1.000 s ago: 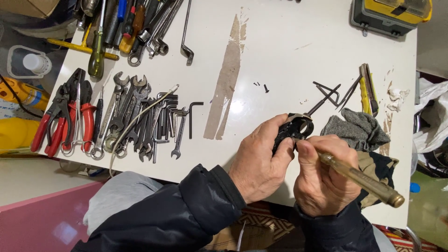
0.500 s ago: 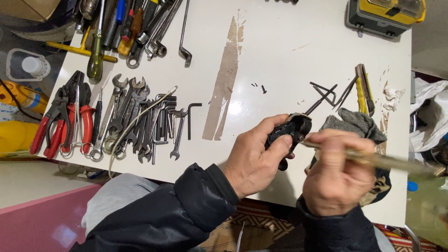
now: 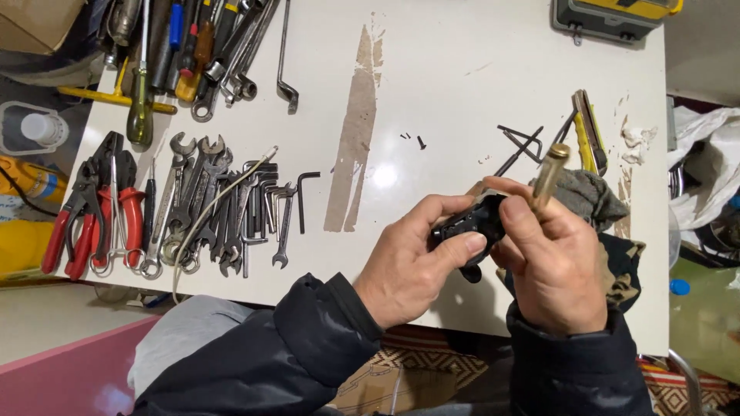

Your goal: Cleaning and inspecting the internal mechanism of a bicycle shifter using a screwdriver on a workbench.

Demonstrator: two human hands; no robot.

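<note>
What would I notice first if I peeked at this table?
Probably the two hands at the bottom middle: the left hand grips a small black part, and the right hand holds a brass-coloured tool pointing up. Next, the big row of spanners and red-handled pliers at the left of the white table.

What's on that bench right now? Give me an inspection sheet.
Surface: white table, brown scuffed strip down the middle.
Job's things: small black part; brass-handled tool.
Clutter: spanners and hex keys, red-handled pliers, screwdrivers, loose screws, grey rag, utility knife.
Hands: left hand grips the black part; right hand holds the brass-handled tool upright.
Cables: thin wire lies across the spanners.
Surroundings: yellow-and-grey case at far edge; white bag on the right.
</note>
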